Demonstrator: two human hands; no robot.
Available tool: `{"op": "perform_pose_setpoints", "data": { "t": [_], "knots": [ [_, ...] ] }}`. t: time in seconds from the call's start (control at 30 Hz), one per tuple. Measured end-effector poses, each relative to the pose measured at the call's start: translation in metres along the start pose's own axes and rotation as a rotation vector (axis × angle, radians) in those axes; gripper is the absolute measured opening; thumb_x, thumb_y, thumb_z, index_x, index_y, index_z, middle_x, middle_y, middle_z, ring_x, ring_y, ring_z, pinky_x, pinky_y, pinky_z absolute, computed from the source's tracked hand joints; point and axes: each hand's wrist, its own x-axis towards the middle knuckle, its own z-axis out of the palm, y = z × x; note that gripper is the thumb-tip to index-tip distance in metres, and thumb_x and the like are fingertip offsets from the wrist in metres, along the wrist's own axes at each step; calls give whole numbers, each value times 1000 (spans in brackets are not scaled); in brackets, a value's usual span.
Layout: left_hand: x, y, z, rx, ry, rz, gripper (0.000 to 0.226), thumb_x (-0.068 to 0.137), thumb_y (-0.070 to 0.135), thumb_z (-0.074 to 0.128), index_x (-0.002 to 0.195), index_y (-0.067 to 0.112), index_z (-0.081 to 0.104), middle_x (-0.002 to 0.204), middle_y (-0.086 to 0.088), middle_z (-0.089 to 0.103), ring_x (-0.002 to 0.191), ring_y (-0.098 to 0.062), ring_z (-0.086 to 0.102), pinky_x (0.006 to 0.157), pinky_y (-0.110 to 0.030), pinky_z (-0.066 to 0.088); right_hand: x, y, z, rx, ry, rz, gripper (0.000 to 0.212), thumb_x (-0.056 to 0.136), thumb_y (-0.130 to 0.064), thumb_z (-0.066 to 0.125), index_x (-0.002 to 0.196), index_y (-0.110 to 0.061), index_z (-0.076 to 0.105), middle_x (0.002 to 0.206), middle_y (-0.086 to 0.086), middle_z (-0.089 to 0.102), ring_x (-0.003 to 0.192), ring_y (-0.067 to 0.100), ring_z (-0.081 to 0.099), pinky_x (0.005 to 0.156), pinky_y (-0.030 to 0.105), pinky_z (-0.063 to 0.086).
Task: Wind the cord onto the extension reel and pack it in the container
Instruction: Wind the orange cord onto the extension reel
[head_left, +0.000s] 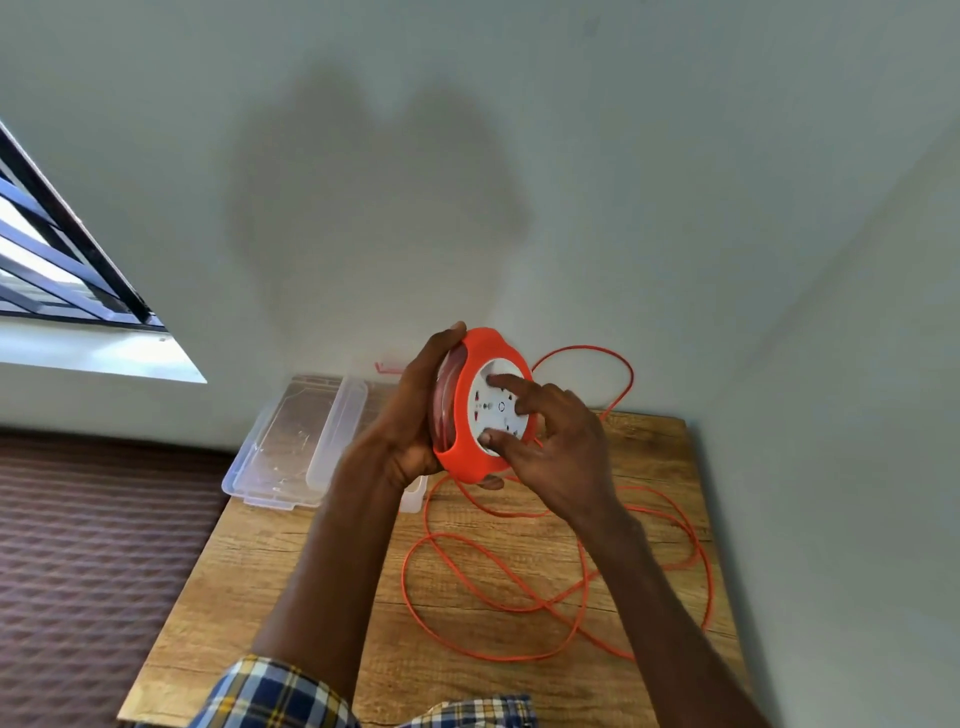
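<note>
Both hands busy: left hand (410, 415) grips the reel (488, 345), right hand (556, 447) presses fingertips (496, 380) on its white hub (493, 413), so steady turns should feed the loose cord (587, 347) in evenly.

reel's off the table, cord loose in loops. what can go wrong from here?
1. The cord lies in crossing loops on the table; winding could pull them into a knot or snag.
2. The reel is held in the air, gripped at its rim by the left hand, while the right hand only presses fingertips on its white face; it may slip.
3. The container sits at the table's left edge; a dragged loop could push it off.
</note>
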Motion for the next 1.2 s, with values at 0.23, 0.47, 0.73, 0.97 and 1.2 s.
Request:
{"op": "perform_pose_setpoints", "data": {
  "t": [0.23,0.47,0.73,0.97,1.2],
  "knots": [
    [5,-6,13,0,63,55,64,96,69,55,115,14,83,115,-18,78,97,-33,78,84,-46,66,4,-25,7,116,128,312,53,72,-67,66,121,-51,57,71,-22,67,67,-3,65,52,24,51],
    [1,-4,21,221,104,167,71,97,65,51,146,15,61,128,-15,77,115,-33,76,90,-44,64,1,-29,6,584,109,498,48,82,-34,85,125,-43,68,84,-5,77,75,7,73,59,16,53],
    [-3,-7,35,287,33,168,51,97,69,51,107,32,85,117,-9,81,104,-31,77,83,-36,65,7,-27,-5,924,68,732,30,92,-47,72,109,-23,73,71,11,74,45,9,50,42,20,36],
    [9,-10,35,186,136,71,76,94,71,57,142,13,64,130,-20,75,112,-31,75,97,-45,62,3,0,-3,283,80,217,34,102,-40,63,135,-37,58,113,-15,67,103,1,65,74,16,52],
    [7,-4,24,80,92,27,75,100,73,47,145,15,62,113,-14,80,97,-30,78,82,-44,62,-5,10,-3,365,-58,136,58,84,-24,84,133,-41,57,131,-16,56,121,6,57,80,15,51]
  ]
}}
